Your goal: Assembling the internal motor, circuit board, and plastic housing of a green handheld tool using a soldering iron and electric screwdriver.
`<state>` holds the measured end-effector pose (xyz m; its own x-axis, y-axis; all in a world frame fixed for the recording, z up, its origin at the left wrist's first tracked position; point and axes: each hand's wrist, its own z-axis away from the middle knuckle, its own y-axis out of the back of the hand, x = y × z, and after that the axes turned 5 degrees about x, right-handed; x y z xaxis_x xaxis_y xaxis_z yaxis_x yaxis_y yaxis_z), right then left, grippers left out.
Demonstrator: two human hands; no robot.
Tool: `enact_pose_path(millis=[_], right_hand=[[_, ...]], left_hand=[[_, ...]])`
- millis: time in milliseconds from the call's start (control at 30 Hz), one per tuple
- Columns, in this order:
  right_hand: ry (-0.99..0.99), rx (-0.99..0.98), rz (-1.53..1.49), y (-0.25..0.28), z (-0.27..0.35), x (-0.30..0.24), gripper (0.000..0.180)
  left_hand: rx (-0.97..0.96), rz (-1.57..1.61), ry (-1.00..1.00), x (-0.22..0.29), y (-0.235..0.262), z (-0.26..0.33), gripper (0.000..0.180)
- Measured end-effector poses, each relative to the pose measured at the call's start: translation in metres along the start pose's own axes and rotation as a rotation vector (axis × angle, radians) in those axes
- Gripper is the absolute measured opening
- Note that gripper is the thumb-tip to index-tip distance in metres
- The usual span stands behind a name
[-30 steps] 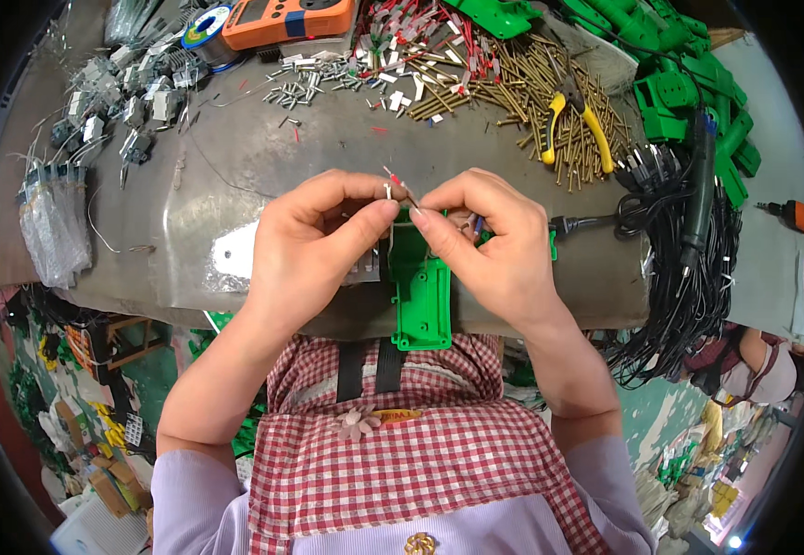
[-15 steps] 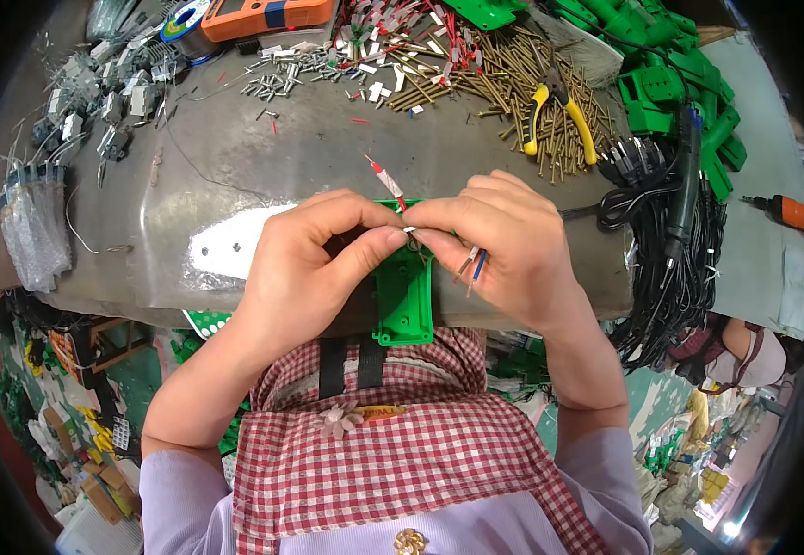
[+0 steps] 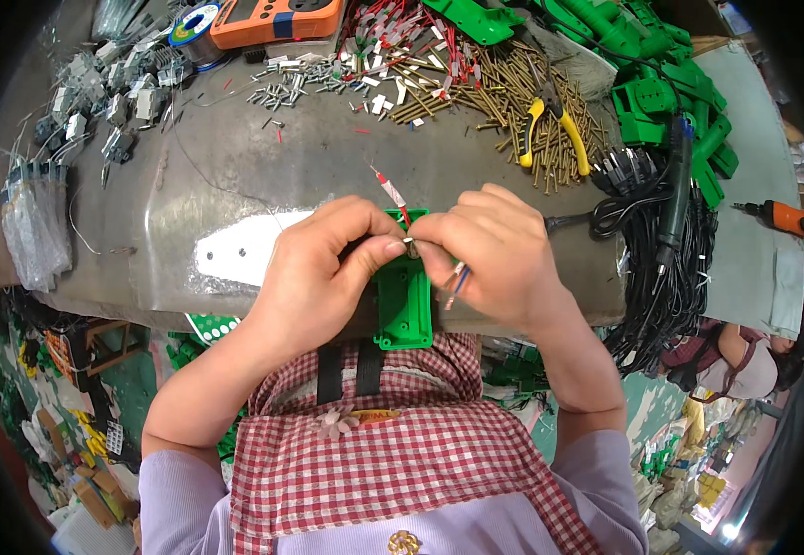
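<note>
Over a green plastic housing (image 3: pixel 405 310), open side up at the table's front edge, both hands meet at their fingertips. Thumb and forefinger of my left hand (image 3: pixel 314 264) pinch a small white-ended piece (image 3: pixel 409 241), probably a wire end. Against its other side my right hand (image 3: pixel 499 259) is pinched, its remaining fingers curled. Blue and brown wires (image 3: pixel 457 282) stick out below the right fingers; where they lead is hidden. A red wire with a white, red-marked sleeve (image 3: pixel 391 191) points away from the fingertips, over the housing's far end.
Yellow-handled pliers (image 3: pixel 550 129) lie on long brass screws (image 3: pixel 522 83). Black power cords (image 3: pixel 666 268) and a soldering iron (image 3: pixel 678 199) are at right, green housings (image 3: pixel 652 102) behind them. Far left are grey switches (image 3: pixel 134 97), a solder spool (image 3: pixel 196 32) and an orange meter (image 3: pixel 277 20).
My hands stay pinched together above the housing. The blue and brown wires under my right hand have swung left, and the right fingers have turned slightly. The whole view has shifted a little.
</note>
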<state>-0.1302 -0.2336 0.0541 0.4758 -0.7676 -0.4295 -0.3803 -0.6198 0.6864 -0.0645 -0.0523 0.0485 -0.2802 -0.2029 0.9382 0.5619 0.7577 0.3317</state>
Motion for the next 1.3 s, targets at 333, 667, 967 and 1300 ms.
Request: enact_pose_path(millis=[333,667,967,1300], right_hand=[[-0.519,0.359,0.426,0.038,-0.005,0.04,0.009],[-0.698,-0.158,-0.344,0.028,0.001,0.021,0.016],[-0.64,-0.125,-0.458,-0.006,-0.003,0.003,0.013],[-0.786,-0.111,-0.488,-0.007,-0.006,0.002,0.01]], left_hand=[[-0.015,-0.073,-0.107,-0.01,0.002,0.001,0.006],[0.069,0.256,0.084,-0.011,0.003,0.001,0.009],[0.107,0.429,0.276,-0.009,0.003,-0.007,0.013],[0.143,0.47,0.227,-0.011,0.002,-0.004,0.015]])
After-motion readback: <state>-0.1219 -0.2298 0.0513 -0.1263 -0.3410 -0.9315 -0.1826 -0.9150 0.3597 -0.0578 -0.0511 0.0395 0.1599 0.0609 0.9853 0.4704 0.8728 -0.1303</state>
